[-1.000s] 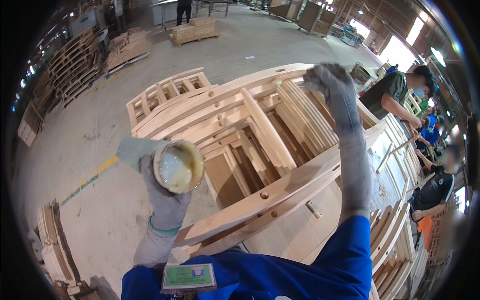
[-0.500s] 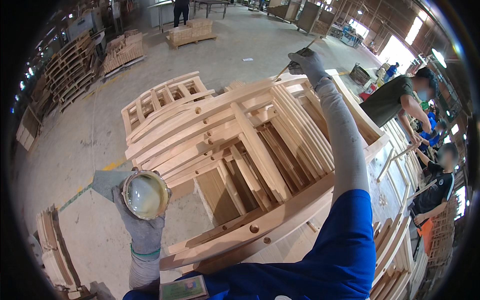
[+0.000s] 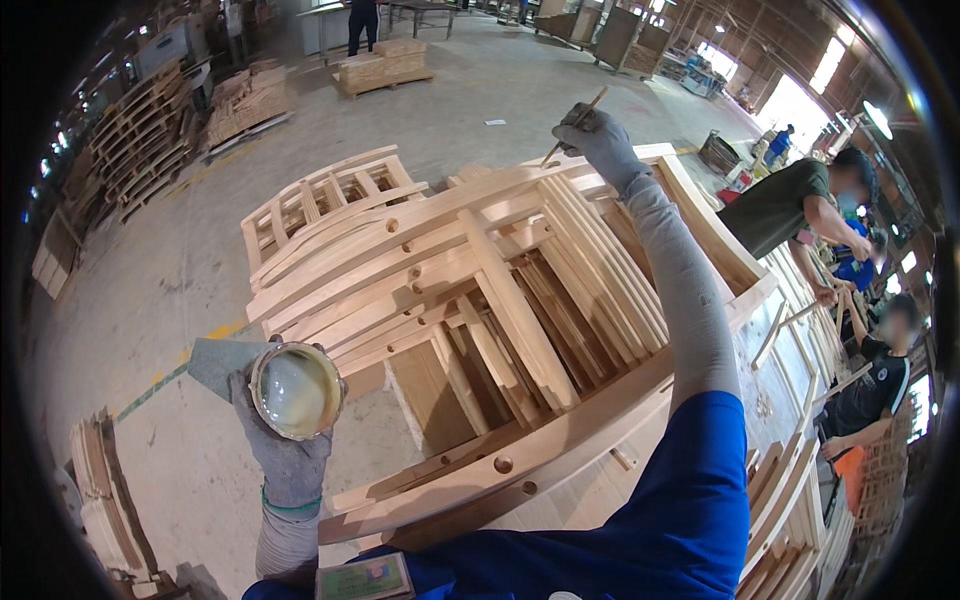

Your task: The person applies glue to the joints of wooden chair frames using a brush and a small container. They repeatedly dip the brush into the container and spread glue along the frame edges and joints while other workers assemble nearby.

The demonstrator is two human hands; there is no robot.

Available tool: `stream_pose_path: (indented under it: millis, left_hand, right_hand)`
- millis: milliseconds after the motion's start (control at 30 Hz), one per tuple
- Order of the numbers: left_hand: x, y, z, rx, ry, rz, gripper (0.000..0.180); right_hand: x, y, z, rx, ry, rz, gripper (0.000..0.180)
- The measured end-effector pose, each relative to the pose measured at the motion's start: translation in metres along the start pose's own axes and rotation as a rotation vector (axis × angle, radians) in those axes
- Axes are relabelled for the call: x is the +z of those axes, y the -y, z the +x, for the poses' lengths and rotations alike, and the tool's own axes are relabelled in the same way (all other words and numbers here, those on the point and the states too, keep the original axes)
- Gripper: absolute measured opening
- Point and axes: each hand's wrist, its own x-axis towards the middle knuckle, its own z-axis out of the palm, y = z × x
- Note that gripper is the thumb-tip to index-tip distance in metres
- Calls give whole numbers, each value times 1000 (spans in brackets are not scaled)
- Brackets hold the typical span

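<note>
Wrapped round a round, crusted cup [image 3: 297, 391] of pale, milky liquid is my gloved left hand [image 3: 283, 450], low at the left and beside the wood stack. My gloved right hand [image 3: 598, 140] is stretched far forward, its fingers closed on a thin wooden stick [image 3: 553, 150]. The stick's lower end is at the far rail of a stacked wooden frame [image 3: 520, 335]; whether it touches the wood I cannot tell. Round holes [image 3: 503, 464] show in the near and far curved rails. Several slats lie between those rails.
Another slatted frame [image 3: 325, 195] stands beyond the stack. Two co-workers [image 3: 800, 205] handle thin wood pieces at a table [image 3: 765, 350] on the right. Wood piles [image 3: 105, 490] stand at the lower left. Pallets [image 3: 140, 140] and a loaded pallet [image 3: 385, 70] sit farther back on the concrete floor.
My right hand has shifted slightly left, and the stick in it now stands more upright. My left hand and the cup have barely moved. The co-workers' arms at the right have shifted.
</note>
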Motion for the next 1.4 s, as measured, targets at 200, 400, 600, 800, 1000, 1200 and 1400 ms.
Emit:
stream_pose_path:
  millis: [200,400,600,800,1000,1200,1400]
  left_hand:
    - [2,-2,-1,-63,-24,-83,55]
    - [-15,9,-2,288,-52,513,56]
    - [-9,9,-6,317,-30,562,56]
    - [-7,8,-8,421,48,870,56]
    - [18,10,-9,428,288,736,51]
    - [32,3,-14,608,498,1032,77]
    - [31,8,-41,909,621,1132,81]
  right_hand:
    - [-5,1,-3,55,-41,-270,21]
    - [-7,2,-2,44,-55,-88,21]
    - [4,2,-7,56,-37,-93,20]
    - [-12,6,-9,139,-127,100,13]
    - [-36,45,-51,85,-216,286,16]
    - [39,179,-193,-108,-31,399,23]
    - [112,220,-285,-436,-57,-74,24]
